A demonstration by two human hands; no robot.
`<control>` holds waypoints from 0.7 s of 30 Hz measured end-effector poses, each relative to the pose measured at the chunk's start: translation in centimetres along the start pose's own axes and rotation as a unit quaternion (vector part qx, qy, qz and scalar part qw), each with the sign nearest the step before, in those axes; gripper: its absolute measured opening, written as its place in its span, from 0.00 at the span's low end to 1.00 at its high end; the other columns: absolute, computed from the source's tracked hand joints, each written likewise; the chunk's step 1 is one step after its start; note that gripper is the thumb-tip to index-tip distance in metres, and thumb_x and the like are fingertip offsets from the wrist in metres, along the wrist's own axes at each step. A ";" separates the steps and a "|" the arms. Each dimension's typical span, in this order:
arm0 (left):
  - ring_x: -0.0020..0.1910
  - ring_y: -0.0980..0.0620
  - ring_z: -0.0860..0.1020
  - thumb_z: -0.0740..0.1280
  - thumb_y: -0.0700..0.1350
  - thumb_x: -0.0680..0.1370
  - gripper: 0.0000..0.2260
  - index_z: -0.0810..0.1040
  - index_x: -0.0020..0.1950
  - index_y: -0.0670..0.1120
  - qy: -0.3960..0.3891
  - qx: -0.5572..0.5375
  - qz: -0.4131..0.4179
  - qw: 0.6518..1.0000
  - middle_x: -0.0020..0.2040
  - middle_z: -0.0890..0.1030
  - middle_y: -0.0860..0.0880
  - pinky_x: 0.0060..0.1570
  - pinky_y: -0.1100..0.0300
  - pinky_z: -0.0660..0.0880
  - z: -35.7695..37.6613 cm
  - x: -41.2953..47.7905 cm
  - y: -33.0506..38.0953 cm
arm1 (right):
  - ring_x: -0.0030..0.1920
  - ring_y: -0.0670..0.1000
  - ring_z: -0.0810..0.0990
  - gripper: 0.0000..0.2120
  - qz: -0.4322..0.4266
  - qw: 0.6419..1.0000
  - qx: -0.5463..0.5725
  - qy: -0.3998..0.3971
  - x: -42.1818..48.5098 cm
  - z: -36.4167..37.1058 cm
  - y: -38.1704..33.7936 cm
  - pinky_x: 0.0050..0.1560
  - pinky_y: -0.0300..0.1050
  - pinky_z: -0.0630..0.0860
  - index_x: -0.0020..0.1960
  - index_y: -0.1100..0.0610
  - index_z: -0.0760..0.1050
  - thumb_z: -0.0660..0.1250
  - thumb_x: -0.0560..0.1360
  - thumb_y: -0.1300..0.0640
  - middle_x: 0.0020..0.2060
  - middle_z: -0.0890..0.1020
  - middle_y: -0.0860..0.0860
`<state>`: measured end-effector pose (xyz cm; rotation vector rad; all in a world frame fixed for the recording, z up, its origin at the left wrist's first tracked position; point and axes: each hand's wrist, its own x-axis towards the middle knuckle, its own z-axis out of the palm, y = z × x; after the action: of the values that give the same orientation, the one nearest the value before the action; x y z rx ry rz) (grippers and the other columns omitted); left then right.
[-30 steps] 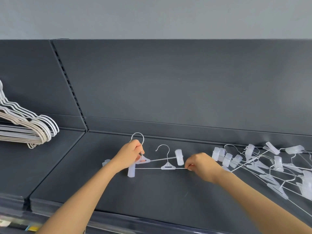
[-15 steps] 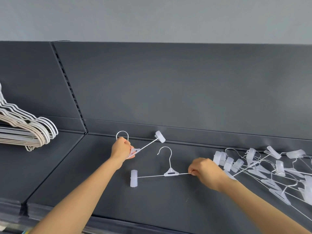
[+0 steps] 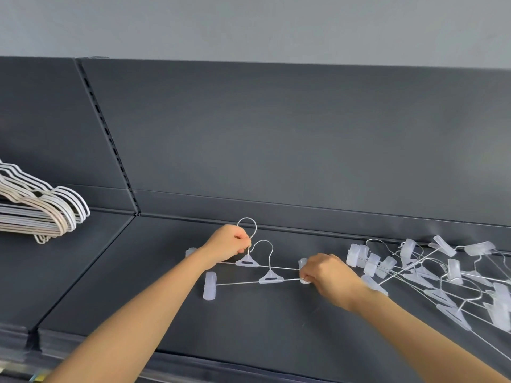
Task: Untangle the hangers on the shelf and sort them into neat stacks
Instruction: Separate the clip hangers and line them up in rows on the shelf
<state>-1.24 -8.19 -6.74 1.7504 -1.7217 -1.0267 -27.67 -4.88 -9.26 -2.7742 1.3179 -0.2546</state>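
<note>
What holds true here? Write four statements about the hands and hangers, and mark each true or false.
1. The left hand grips one clip hanger by its hook. True.
2. The right hand lies flat and empty. False: it pinches the end of a second clip hanger.
3. A tangled pile of clip hangers lies right of both hands. True.
4. The stack at far left has clips. False: those hangers are plain.

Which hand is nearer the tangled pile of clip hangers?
Right. The right hand sits just left of the tangled pile, beside its nearest clips; the left hand is farther left, pinching the hook of a hanger.
</note>
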 end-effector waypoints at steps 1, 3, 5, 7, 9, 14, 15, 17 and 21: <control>0.36 0.53 0.78 0.64 0.40 0.74 0.07 0.80 0.40 0.40 0.004 0.025 0.008 1.000 0.37 0.81 0.47 0.46 0.55 0.78 0.1 -0.1 0.2 | 0.30 0.49 0.66 0.15 -0.003 1.000 -0.012 -0.001 0.1 0.1 -0.3 0.30 0.39 0.61 0.33 0.51 0.72 0.65 0.59 0.71 0.29 0.72 0.45; 0.33 0.54 0.77 0.64 0.39 0.74 0.07 0.80 0.38 0.43 0.009 0.049 0.009 0.999 0.35 0.81 0.48 0.39 0.60 0.76 0.3 -0.3 0.6 | 0.28 0.49 0.67 0.16 -0.011 0.999 -0.028 -0.010 0.2 0.6 -0.9 0.28 0.39 0.62 0.32 0.50 0.71 0.67 0.56 0.71 0.27 0.73 0.45; 0.31 0.54 0.79 0.62 0.37 0.74 0.08 0.79 0.39 0.41 0.018 0.043 0.001 0.999 0.34 0.81 0.47 0.33 0.65 0.75 0.5 -0.4 0.9 | 0.28 0.50 0.68 0.16 -0.021 0.999 -0.033 -0.023 0.5 0.7 -1.7 0.27 0.39 0.62 0.31 0.51 0.71 0.68 0.56 0.70 0.27 0.71 0.45; 0.31 0.51 0.80 0.60 0.36 0.74 0.08 0.79 0.40 0.38 0.036 0.040 -0.004 0.999 0.33 0.82 0.46 0.32 0.64 0.76 0.5 -0.4 1.0 | 0.27 0.50 0.64 0.15 -0.029 0.999 -0.040 -0.023 0.6 0.4 -2.2 0.25 0.38 0.58 0.30 0.52 0.70 0.67 0.54 0.71 0.26 0.66 0.45; 0.31 0.51 0.80 0.61 0.36 0.73 0.09 0.79 0.38 0.37 0.050 0.045 -0.011 0.998 0.33 0.82 0.45 0.33 0.63 0.77 0.4 -0.4 1.0 | 0.27 0.52 0.63 0.14 -0.024 0.999 -0.029 -0.023 0.6 0.5 -2.4 0.26 0.38 0.56 0.31 0.54 0.70 0.65 0.57 0.71 0.28 0.65 0.46; 0.29 0.53 0.80 0.61 0.36 0.72 0.10 0.80 0.35 0.38 0.049 0.045 -0.023 0.998 0.33 0.83 0.45 0.31 0.64 0.76 0.6 -0.6 0.8 | 0.36 0.57 0.70 0.10 0.008 1.000 0.005 -0.023 0.6 0.7 -2.4 0.38 0.49 0.70 0.40 0.58 0.75 0.58 0.71 0.69 0.37 0.77 0.54; 0.31 0.53 0.80 0.62 0.37 0.73 0.10 0.81 0.37 0.38 0.040 0.039 -0.018 0.998 0.34 0.83 0.45 0.31 0.65 0.76 0.5 -0.6 0.7 | 0.37 0.55 0.69 0.10 0.009 1.000 0.005 -0.019 0.6 0.6 -2.5 0.38 0.49 0.71 0.40 0.58 0.75 0.58 0.71 0.69 0.37 0.77 0.54; 0.33 0.53 0.80 0.63 0.40 0.73 0.09 0.82 0.39 0.39 0.013 0.047 -0.001 0.999 0.36 0.84 0.47 0.37 0.64 0.76 0.1 -0.9 0.3 | 0.38 0.55 0.68 0.09 0.005 1.000 -0.002 -0.014 0.4 0.8 -2.4 0.38 0.50 0.71 0.40 0.58 0.75 0.58 0.72 0.68 0.36 0.77 0.54; 0.31 0.54 0.69 0.66 0.49 0.71 0.07 0.77 0.36 0.47 -0.035 0.090 0.021 0.995 0.34 0.76 0.53 0.39 0.61 0.68 -0.9 -1.9 -1.0 | 0.41 0.55 0.75 0.06 -0.014 0.999 -0.031 0.016 0.2 0.9 -2.5 0.36 0.48 0.72 0.40 0.55 0.78 0.63 0.73 0.59 0.36 0.78 0.50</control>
<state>0.22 -6.37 -6.64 1.7968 -1.9404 -0.9498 -25.50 -3.44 -9.79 -2.8536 1.3163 -0.2647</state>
